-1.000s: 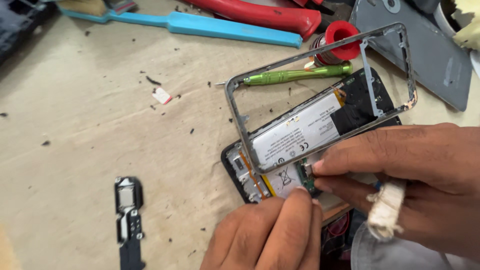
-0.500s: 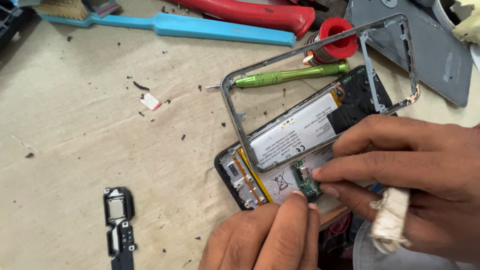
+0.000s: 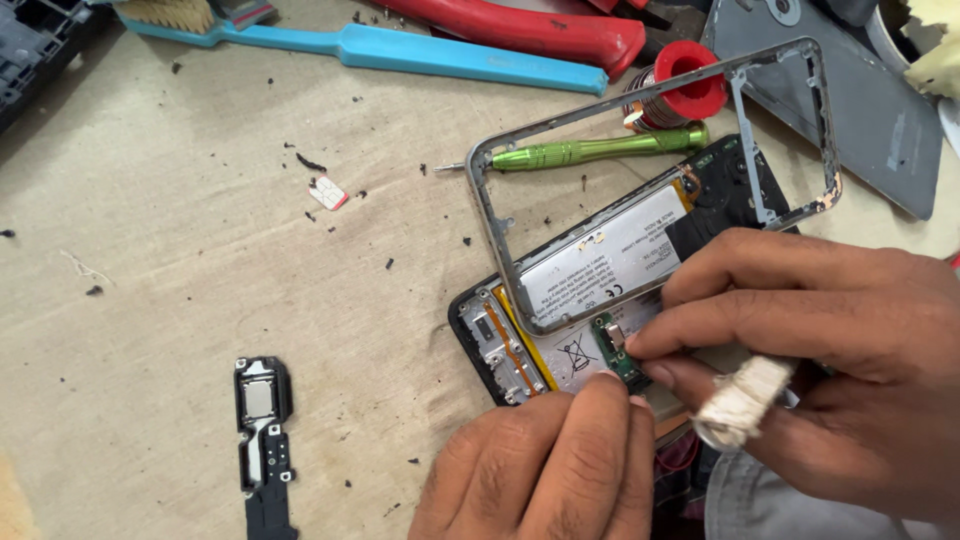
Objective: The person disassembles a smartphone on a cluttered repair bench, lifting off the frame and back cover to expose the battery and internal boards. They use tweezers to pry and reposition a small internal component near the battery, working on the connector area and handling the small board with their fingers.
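Note:
An opened phone (image 3: 510,345) lies on the bench with its silver battery (image 3: 600,260) showing. A grey metal frame (image 3: 490,200) rests tilted over it. My right hand (image 3: 820,350), one finger wrapped in a white bandage, pinches a small green circuit board (image 3: 612,345) at the phone's lower end. My left hand (image 3: 545,465) comes in from below, its fingertips pressing on the phone's edge just under that board.
A green screwdriver (image 3: 590,152) and a red solder spool (image 3: 690,80) lie behind the frame. A blue-handled brush (image 3: 400,48) and a red-handled tool (image 3: 520,28) lie along the top. A black speaker module (image 3: 265,430) sits lower left, a small card (image 3: 327,192) mid-left, a grey back cover (image 3: 880,110) top right.
The view has shifted, so everything sits slightly lower and left in frame. My right fingers have closed in on the small green board; the left fingertips stay at the phone's edge.

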